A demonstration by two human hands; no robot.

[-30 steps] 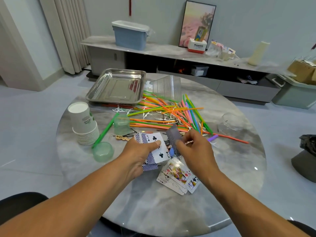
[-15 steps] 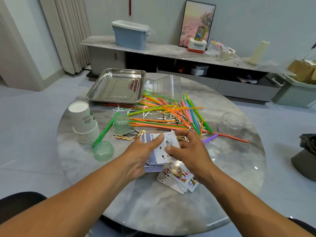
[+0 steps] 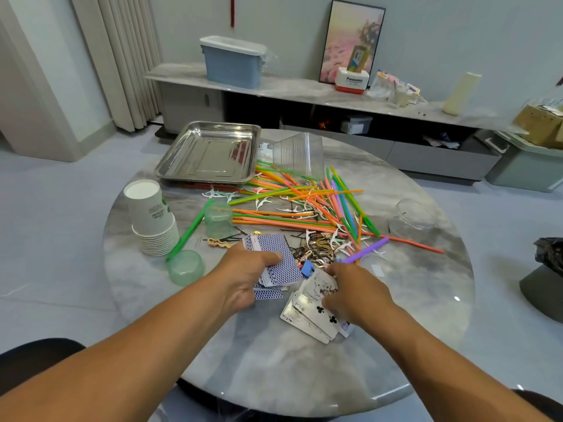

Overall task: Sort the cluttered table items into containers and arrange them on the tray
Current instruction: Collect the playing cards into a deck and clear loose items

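Note:
My left hand [image 3: 246,277] holds a stack of blue-backed playing cards [image 3: 275,260], thumb lying across the top card. My right hand [image 3: 353,292] is lower, fingers curled onto the face-up cards [image 3: 310,315] spread on the round marble table [image 3: 274,370]. Behind the hands lies a mess of coloured straws [image 3: 298,205], white floss picks [image 3: 268,202], hairpins and clips [image 3: 316,248]. The steel tray [image 3: 210,153] sits at the back left with nothing in it. A clear ribbed plastic box [image 3: 300,155] stands beside it.
A stack of white paper cups [image 3: 152,217] stands at the left. Two green plastic cups sit upside down, one [image 3: 186,268] near the table edge and another [image 3: 218,220] by the straws. A clear glass jar [image 3: 411,219] rests at the right.
My right hand has left the stack and dropped to the face-up cards on the table. The stack in my left hand now shows a blue back on top.

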